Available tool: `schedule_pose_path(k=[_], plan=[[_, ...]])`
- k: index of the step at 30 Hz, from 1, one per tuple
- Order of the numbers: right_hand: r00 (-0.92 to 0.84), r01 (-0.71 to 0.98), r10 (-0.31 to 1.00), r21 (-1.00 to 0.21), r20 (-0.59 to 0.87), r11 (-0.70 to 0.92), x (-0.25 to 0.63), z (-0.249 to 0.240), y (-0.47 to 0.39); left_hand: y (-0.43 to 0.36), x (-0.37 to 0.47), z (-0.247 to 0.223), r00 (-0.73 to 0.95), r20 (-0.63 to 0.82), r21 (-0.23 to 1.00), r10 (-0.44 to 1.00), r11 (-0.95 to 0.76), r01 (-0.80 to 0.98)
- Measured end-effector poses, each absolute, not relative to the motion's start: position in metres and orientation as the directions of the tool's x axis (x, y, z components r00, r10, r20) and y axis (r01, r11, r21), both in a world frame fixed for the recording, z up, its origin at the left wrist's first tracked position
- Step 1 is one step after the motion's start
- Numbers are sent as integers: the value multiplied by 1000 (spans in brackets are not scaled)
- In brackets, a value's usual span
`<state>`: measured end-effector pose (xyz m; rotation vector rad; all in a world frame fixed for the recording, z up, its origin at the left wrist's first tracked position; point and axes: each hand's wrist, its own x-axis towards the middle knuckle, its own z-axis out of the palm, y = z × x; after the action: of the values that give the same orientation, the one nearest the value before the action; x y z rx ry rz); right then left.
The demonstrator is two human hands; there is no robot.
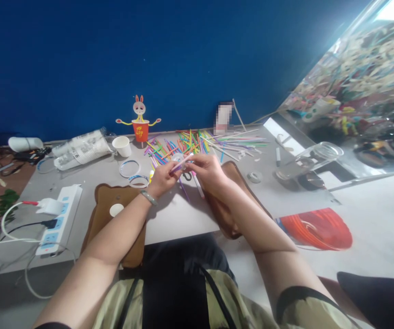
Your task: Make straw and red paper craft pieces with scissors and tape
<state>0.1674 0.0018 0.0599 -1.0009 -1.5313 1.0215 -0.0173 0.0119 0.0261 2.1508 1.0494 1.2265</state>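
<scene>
My left hand (pixel 164 178), with a bracelet on its wrist, is closed around thin pinkish-purple sticks (pixel 180 164) above the middle of the table. My right hand (pixel 206 168) meets it from the right, its thumb and fingers pinched at the light end of the same sticks. Just beyond both hands lies a loose pile of colourful sticks (pixel 197 140). The dark handles of a pair of scissors (pixel 186 175) show partly between the hands. Beneath my right hand, a pink and white pen (pixel 197 184) lies on the table.
An orange cup with a rabbit figure (pixel 141 130) stands at the back, beside a white paper cup (pixel 122 146) and stacked wrapped cups (pixel 82 150). A power strip (pixel 60 221) lies left. Brown pads (pixel 106 219) sit under my forearms. Right are a glass jar (pixel 308 161) and a red package (pixel 316 229).
</scene>
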Motion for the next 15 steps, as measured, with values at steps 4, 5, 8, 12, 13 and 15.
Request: schedule_pose_path(k=[4, 5, 8, 12, 13, 15], plan=[[-186, 147, 939, -937, 288, 317, 169, 61, 1, 12, -16, 22, 319, 532, 671, 784, -621, 406], [-183, 166, 934, -927, 306, 336, 170, 62, 1, 12, -16, 22, 321, 527, 672, 787, -616, 410], [-178, 220, 920, -897, 350, 384, 171, 63, 0, 11, -15, 21, 330, 510, 682, 794, -607, 408], [-179, 231, 911, -884, 372, 407, 170, 62, -1, 10, -15, 23, 334, 514, 683, 790, -612, 399], [-168, 206, 914, -893, 370, 400, 170, 61, -1, 10, -15, 23, 329, 513, 684, 793, -609, 402], [-135, 111, 924, -922, 357, 372, 168, 57, -1, 9, -15, 23, 318, 510, 688, 799, -601, 408]])
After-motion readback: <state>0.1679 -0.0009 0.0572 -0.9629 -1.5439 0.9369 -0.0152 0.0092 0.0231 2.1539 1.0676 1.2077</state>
